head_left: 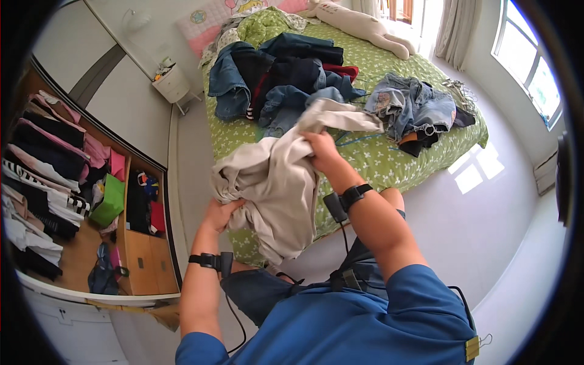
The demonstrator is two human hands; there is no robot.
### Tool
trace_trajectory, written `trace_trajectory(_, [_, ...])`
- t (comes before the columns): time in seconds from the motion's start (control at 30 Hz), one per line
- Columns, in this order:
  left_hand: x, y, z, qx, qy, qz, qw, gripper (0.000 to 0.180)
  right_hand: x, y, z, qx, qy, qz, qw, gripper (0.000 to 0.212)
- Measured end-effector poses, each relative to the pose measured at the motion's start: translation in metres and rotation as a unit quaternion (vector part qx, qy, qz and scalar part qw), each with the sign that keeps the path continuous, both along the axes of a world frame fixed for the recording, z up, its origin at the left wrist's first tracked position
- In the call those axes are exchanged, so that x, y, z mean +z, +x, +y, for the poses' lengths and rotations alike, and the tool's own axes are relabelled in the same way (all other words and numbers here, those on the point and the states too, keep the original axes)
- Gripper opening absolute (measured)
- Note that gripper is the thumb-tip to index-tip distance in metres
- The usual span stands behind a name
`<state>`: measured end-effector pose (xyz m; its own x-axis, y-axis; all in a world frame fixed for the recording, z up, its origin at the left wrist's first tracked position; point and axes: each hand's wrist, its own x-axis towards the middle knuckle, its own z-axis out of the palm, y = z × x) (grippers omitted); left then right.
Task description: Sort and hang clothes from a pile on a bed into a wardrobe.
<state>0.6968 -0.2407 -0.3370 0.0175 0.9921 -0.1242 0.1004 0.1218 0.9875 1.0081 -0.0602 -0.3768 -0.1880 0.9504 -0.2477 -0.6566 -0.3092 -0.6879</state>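
Observation:
Bunched beige trousers hang between my hands over the near edge of the bed. My left hand grips their lower left part. Higher up and to the right, my right hand is closed on the cloth, and a loose end stretches past it to the right. Beyond them a heap of dark and blue jeans lies on the bed; the trousers partly hide its near side. To the right sits a smaller pile of light denim clothes with frayed edges.
The bed's green patterned cover spreads under the clothes, with a long plush toy at the far right. An open wardrobe with hanging clothes stands at left, near a small white bedside table. A window is at right.

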Motion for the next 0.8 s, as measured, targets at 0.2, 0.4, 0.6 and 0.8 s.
trace_trajectory(0.2, [-0.017, 0.027, 0.014, 0.094, 0.011, -0.055, 0.994, 0.056, 0.111, -0.074, -0.034, 0.031, 0.560, -0.376, 0.738, 0.042])
trace_trajectory(0.4, [0.055, 0.087, 0.058, 0.141, 0.107, -0.240, 0.955, 0.061, 0.236, -0.038, 0.045, -0.014, 0.601, -0.578, 0.551, 0.044])
trace_trajectory(0.6, [-0.006, 0.087, 0.071, 0.099, -0.223, -0.182, 0.953, 0.087, 0.185, 0.049, 0.153, 0.052, 0.293, -0.759, 0.579, 0.077])
trace_trajectory(0.8, [-0.085, 0.060, 0.053, 0.127, -0.135, -0.301, 0.935, 0.089, -0.011, 0.088, 0.049, 0.194, 0.225, -0.723, 0.624, 0.108])
